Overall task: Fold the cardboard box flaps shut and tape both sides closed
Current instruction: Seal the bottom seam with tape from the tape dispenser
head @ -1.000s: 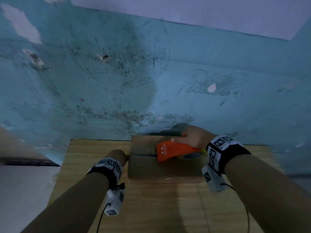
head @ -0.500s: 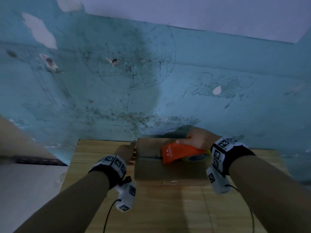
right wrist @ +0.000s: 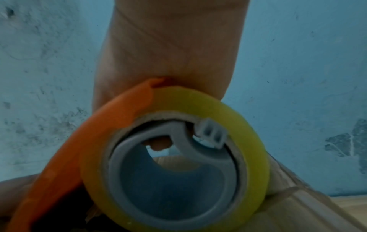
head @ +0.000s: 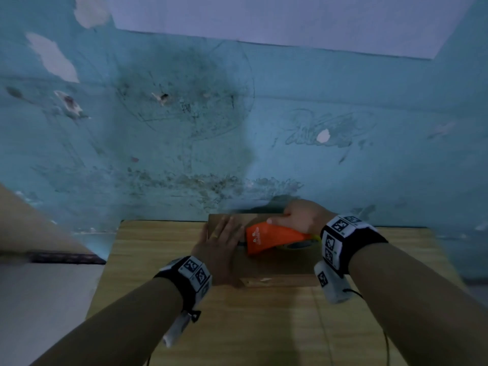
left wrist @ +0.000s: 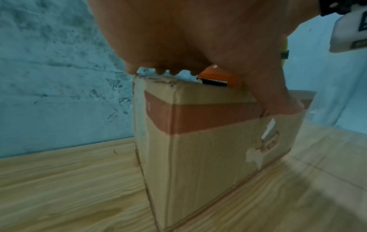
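A brown cardboard box stands on the wooden table, its top flaps folded down. My left hand lies flat on the left part of the box top, fingers straight, thumb over the left edge. My right hand grips an orange tape dispenser that lies on the box top along the seam. In the left wrist view the box shows a reddish band, and the dispenser's toothed blade rests on the top. The right wrist view is filled by the yellowish tape roll in the orange dispenser.
A stained blue wall rises directly behind the table and box. A pale floor lies left of the table. Bare wooden tabletop stretches in front of the box and to its sides.
My left hand has moved from the box's left side up onto its top and now presses flat there. My right hand with the dispenser has stayed roughly in place.
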Demonstrator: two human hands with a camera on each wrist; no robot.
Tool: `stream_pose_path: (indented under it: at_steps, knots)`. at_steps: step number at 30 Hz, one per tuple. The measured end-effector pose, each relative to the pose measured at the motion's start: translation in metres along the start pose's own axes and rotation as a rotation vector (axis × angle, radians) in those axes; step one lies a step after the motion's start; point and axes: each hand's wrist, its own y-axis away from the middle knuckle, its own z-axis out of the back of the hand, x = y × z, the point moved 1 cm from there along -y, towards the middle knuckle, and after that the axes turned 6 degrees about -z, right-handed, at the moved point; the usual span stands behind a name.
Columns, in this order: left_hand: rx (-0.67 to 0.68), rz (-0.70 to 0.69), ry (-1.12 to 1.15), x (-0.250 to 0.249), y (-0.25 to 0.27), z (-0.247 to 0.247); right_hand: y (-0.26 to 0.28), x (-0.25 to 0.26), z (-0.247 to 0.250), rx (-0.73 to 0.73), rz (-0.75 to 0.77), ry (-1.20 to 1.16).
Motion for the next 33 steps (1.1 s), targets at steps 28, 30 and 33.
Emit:
stream_pose_path:
  at_steps: [28, 30, 33]
  knots:
    - [0.326, 0.268, -0.196, -0.039, -0.031, 0.064, 0.053, -0.141, 0.038, -0.092, 0.032, -0.184]
    - [0.354, 0.297, -0.22, -0.045, -0.034, 0.068, 0.055, -0.156, 0.032, -0.092, -0.001, -0.222]
    - [0.427, 0.31, -0.292, -0.052, -0.041, 0.071, 0.061, -0.158, 0.03, -0.09, 0.031, -0.28]
